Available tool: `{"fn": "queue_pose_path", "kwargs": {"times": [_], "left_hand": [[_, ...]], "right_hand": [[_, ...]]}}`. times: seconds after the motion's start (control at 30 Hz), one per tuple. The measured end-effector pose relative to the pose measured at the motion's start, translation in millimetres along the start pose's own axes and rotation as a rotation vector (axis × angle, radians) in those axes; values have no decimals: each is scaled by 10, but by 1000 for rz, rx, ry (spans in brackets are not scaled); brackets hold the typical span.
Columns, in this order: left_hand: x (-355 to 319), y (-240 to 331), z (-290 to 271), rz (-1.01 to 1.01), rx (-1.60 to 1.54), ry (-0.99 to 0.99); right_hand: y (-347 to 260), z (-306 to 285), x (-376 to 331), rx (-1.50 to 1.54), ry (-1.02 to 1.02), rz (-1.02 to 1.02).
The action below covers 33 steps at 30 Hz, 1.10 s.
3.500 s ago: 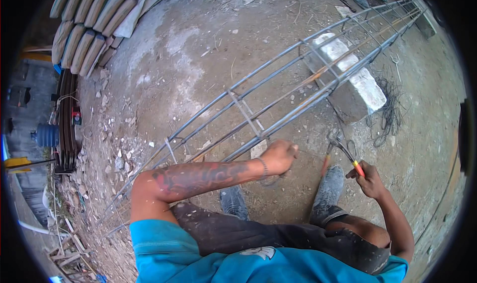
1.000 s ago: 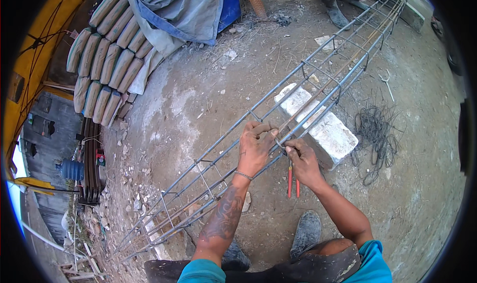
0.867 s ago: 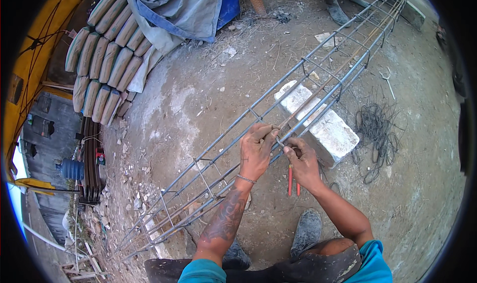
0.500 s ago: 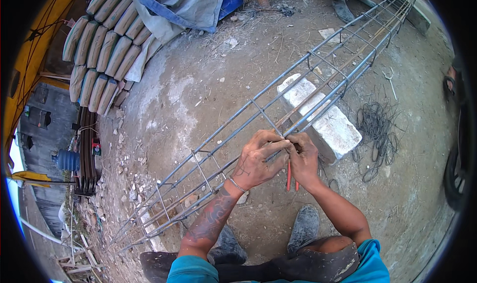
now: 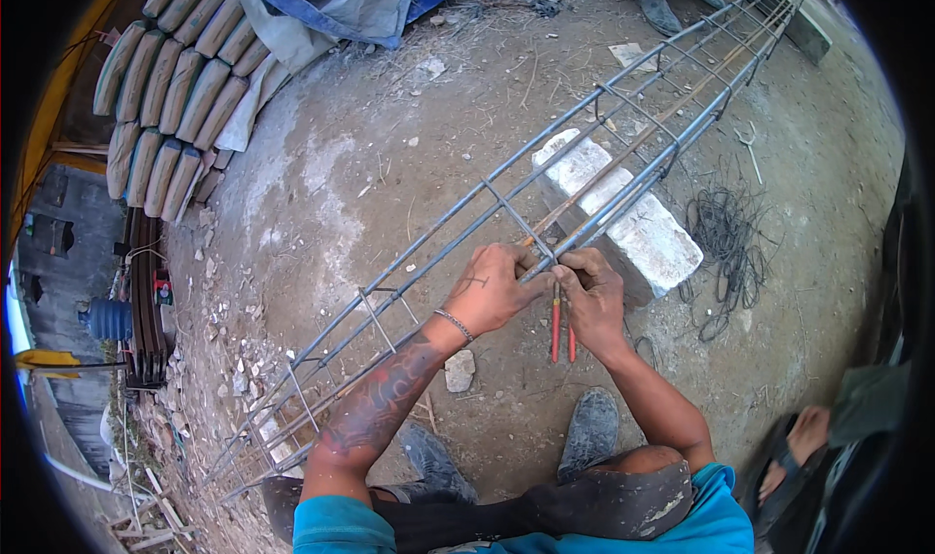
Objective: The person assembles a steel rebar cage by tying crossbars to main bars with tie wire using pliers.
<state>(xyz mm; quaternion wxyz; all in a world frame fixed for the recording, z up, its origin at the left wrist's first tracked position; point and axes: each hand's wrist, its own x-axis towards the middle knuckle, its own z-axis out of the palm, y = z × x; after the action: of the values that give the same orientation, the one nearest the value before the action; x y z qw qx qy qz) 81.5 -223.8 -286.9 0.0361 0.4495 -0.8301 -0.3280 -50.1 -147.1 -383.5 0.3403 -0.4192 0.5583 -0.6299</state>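
A long steel rebar cage [image 5: 499, 196] with square stirrups runs diagonally from lower left to upper right in front of me. My left hand [image 5: 492, 286] is closed round its near bars, just left of a stirrup crossing. On the other side of that crossing, my right hand [image 5: 594, 296] has its thumb and fingers pinched close to the bar. Whatever lies between those fingertips is too small to make out. Red-handled pliers [image 5: 556, 330] point downward beside the right thumb; their head is hidden, and I cannot tell what holds them up.
A white block [image 5: 648, 247] lies under the cage. Right of it are a tangle of dark wire [image 5: 726, 242] and a forked metal tool [image 5: 749, 153]. Stacked sacks [image 5: 180, 92] and a tarp [image 5: 336, 4] stand at upper left. Another person's foot [image 5: 806, 435] shows at lower right.
My left hand's fingers have drawn back from the right hand's fingertips and now wrap the bar. The right hand stays at the crossing. Someone's foot and clothing have entered at lower right.
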Motion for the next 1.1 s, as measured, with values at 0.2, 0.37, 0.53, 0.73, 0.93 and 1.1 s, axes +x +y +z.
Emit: {"fn": "queue_pose_path", "kwargs": {"times": [0.2, 0.37, 0.53, 0.73, 0.93, 1.1], "left_hand": [[-2, -89, -19, 145, 128, 96], [16, -11, 67, -28, 109, 60], [95, -139, -25, -458, -906, -385], [104, -360, 8, -494, -1310, -299], [206, -366, 137, -459, -1203, -223], [128, -306, 214, -371, -1206, -27]], "right_hand": [[-187, -10, 38, 15, -130, 48], [-357, 44, 129, 81, -92, 332], [-235, 91, 113, 319, -23, 367], [-268, 115, 103, 313, -83, 425], [-236, 20, 111, 460, -121, 505], [-161, -67, 69, 125, -169, 340]]}}
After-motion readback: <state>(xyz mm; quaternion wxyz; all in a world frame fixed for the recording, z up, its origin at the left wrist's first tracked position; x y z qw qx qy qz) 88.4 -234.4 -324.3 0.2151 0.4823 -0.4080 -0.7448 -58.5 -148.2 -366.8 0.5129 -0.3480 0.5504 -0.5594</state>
